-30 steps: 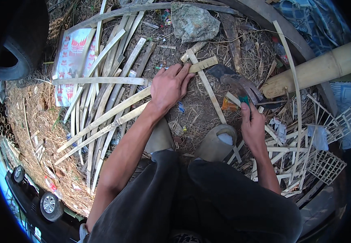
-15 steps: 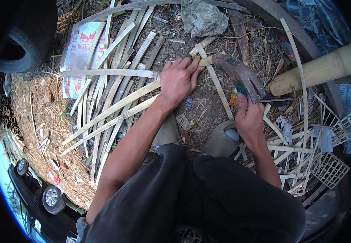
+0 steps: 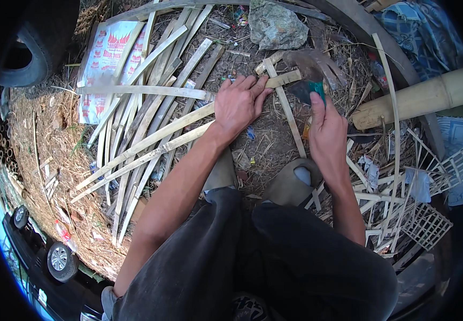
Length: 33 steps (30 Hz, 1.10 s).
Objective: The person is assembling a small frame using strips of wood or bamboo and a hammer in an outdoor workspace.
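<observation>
My left hand (image 3: 238, 106) is closed over a flat bamboo strip (image 3: 286, 79), its fingers pressed down along it; the strip's end pokes out to the right. That end lies across a second bamboo strip (image 3: 290, 119), forming a cross. Two more strips (image 3: 151, 148) run from the left to beneath my left hand and wrist; their ends are hidden there. With my right hand (image 3: 328, 128) I grip the green handle (image 3: 317, 95) of a claw hammer (image 3: 314, 64). Its rusty brown head, blurred by motion, appears just beyond the strip's end.
Many loose bamboo strips (image 3: 159, 109) lie in a pile at left, beside a printed sack (image 3: 103, 59). A grey rock (image 3: 277, 25) sits at the far side. At right are a thick bamboo pole (image 3: 429, 96), woven lattice pieces (image 3: 428, 224) and scattered offcuts.
The hammer head has swung farther away and turned, leaving the strip's end uncovered. My right hand has moved slightly up in the picture. My left hand keeps its hold on the strip.
</observation>
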Each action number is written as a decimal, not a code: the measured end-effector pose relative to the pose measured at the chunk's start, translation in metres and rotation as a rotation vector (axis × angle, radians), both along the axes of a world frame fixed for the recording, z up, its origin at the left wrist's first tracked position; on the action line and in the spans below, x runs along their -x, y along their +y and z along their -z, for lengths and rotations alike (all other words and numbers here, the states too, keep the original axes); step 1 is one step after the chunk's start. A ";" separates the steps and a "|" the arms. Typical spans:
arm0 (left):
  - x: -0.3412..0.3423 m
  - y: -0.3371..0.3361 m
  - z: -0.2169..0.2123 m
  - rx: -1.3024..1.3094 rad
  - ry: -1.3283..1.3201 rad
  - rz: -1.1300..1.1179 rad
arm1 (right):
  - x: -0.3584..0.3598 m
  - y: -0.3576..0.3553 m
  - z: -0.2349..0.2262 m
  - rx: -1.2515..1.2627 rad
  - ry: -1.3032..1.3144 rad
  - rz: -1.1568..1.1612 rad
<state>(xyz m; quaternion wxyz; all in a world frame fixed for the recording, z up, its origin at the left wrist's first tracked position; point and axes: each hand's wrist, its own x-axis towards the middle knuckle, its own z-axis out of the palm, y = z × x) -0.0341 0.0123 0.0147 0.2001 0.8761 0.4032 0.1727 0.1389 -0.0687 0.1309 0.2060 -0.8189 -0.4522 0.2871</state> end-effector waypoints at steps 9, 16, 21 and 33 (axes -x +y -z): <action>-0.009 -0.002 -0.001 -0.039 -0.039 -0.001 | 0.003 -0.054 0.039 0.154 -0.119 -0.125; 0.001 -0.002 0.001 -0.007 -0.010 -0.001 | 0.027 -0.059 0.013 -0.115 0.078 0.130; -0.006 -0.004 0.001 -0.019 -0.036 0.005 | 0.020 -0.055 0.040 -0.336 -0.078 0.076; -0.003 -0.002 0.003 -0.053 -0.052 0.031 | 0.025 -0.039 0.036 0.046 -0.103 0.078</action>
